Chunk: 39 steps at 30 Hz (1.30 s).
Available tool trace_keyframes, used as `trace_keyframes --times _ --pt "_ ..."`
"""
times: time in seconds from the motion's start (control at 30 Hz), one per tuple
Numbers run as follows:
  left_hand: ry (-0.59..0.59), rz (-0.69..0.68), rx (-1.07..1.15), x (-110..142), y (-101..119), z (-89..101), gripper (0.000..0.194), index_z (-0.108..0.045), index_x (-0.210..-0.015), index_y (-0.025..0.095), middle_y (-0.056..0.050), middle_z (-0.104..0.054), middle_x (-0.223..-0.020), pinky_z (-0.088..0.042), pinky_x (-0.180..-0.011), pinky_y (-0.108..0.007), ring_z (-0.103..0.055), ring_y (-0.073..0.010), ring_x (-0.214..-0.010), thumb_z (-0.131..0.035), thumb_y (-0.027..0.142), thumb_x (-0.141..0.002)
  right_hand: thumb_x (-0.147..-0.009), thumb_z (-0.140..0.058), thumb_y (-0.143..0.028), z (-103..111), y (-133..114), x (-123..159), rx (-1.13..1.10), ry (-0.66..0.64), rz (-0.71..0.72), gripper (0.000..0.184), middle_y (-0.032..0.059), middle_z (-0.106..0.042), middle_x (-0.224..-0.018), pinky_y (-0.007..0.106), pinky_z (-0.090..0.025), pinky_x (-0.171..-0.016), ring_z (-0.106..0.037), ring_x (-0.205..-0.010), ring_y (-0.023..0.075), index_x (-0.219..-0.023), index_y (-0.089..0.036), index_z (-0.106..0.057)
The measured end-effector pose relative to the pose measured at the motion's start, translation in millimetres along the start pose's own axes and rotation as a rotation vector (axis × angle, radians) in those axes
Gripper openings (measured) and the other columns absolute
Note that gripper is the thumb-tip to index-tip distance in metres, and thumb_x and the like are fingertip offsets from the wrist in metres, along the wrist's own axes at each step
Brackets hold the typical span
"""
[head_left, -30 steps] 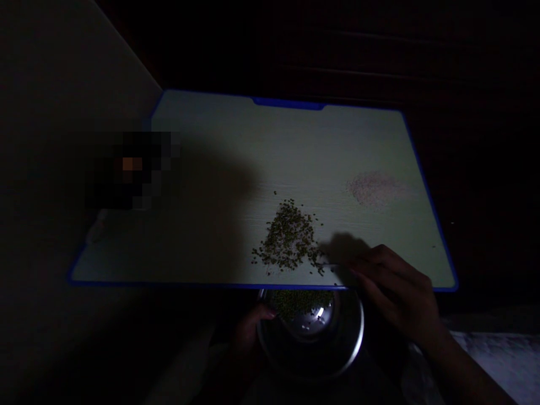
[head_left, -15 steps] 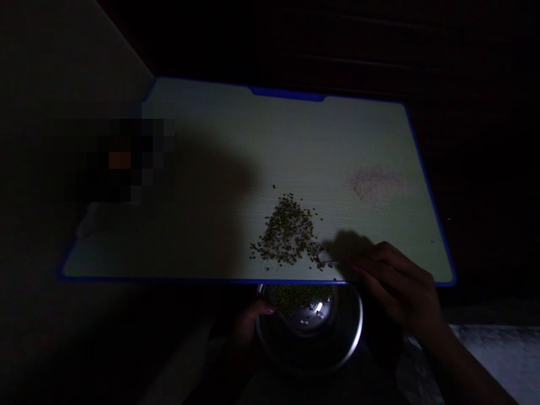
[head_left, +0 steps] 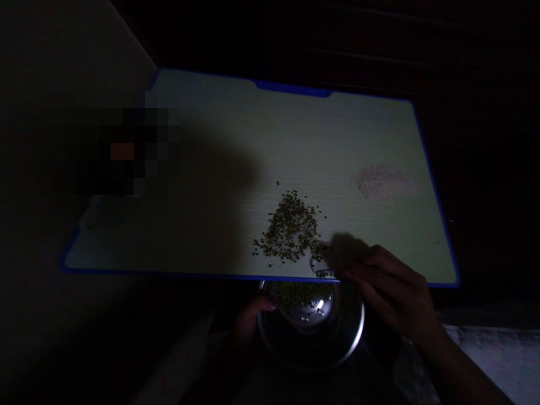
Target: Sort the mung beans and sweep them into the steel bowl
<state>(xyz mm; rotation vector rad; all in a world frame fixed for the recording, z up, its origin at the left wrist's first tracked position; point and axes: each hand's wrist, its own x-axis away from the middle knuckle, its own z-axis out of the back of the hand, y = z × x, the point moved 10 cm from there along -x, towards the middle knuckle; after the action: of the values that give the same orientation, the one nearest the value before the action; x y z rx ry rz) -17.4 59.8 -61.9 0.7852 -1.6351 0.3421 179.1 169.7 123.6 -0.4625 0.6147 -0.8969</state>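
In dim light, my right hand [head_left: 394,284] pinches what looks like a small spoon [head_left: 319,265]. Its rounded, pale end rests on the board by the near edge, touching the lower right of a loose pile of small green beans [head_left: 291,228]. Below that edge, my left hand [head_left: 255,315] grips the rim of a shiny metal bowl [head_left: 356,340], thumb over the inside. More green beans [head_left: 301,293] lie in the bowl, whose far part is hidden under the board. Most of my left fingers are lost in shadow.
A pale folding table top [head_left: 211,124] with a blue edge spans the view. Fine pinkish grains [head_left: 382,183] are spread at its right. A blurred-out dark patch [head_left: 122,152] covers the left end. Whitish cloth [head_left: 489,360] lies at lower right.
My right hand has drawn the spoon slightly toward me and left, bringing some beans to the board's near edge. My left hand still grips the bowl. The view has shifted slightly.
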Motion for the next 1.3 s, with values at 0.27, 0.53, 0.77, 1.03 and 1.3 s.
trace_keyframes --times 0.27,0.53,0.77,1.03,1.3 --pt "-0.042 -0.003 0.013 -1 0 -7.3 0.015 -0.074 -0.060 0.010 -0.010 -0.072 -0.063 -0.053 -0.060 -0.030 -0.067 -0.0233 -0.059 -0.060 0.006 -0.056 -0.083 -0.059 -0.006 0 -10 6 -0.021 -0.008 -0.010 0.036 0.0075 -0.064 -0.105 0.030 -0.055 -0.076 -0.062 -0.099 0.0165 -0.116 -0.019 -0.064" --pt "-0.035 0.017 0.011 2 -2 -7.0 0.017 -0.075 -0.066 0.010 -0.011 -0.074 -0.073 -0.053 -0.064 -0.032 -0.068 -0.0248 -0.065 -0.061 0.008 -0.056 -0.081 -0.060 -0.003 3 -3 3 -0.012 0.033 -0.072 0.045 0.0068 -0.062 -0.098 0.031 -0.052 -0.069 -0.059 -0.089 0.0157 -0.123 -0.020 -0.060" --pt "-0.067 0.039 0.038 4 -3 -11.5 0.018 -0.075 -0.066 0.008 -0.012 -0.074 -0.074 -0.053 -0.069 -0.031 -0.069 -0.0243 -0.068 -0.059 0.007 -0.059 -0.081 -0.062 -0.005 6 -2 4 0.026 0.060 -0.081 0.044 0.0058 -0.063 -0.095 0.029 -0.050 -0.065 -0.059 -0.086 0.0157 -0.121 -0.021 -0.062" --pt "-0.042 0.028 0.020 3 -3 -6.2 0.021 -0.075 -0.069 0.008 -0.012 -0.074 -0.074 -0.053 -0.071 -0.036 -0.068 -0.0269 -0.068 -0.060 0.007 -0.056 -0.080 -0.063 -0.009 5 -3 2 0.032 -0.015 -0.011 0.044 0.0061 -0.065 -0.100 0.035 -0.051 -0.071 -0.060 -0.090 0.0185 -0.121 -0.025 -0.063" --pt "-0.141 0.020 0.027 1 -5 -10.2 0.025 -0.076 -0.076 0.010 -0.013 -0.075 -0.084 -0.052 -0.079 -0.037 -0.069 -0.0288 -0.080 -0.067 0.011 -0.053 -0.080 -0.062 -0.003 13 -10 14 0.064 0.057 -0.071 0.043 0.0068 -0.065 -0.099 0.031 -0.053 -0.069 -0.060 -0.089 0.0166 -0.120 -0.020 -0.062"
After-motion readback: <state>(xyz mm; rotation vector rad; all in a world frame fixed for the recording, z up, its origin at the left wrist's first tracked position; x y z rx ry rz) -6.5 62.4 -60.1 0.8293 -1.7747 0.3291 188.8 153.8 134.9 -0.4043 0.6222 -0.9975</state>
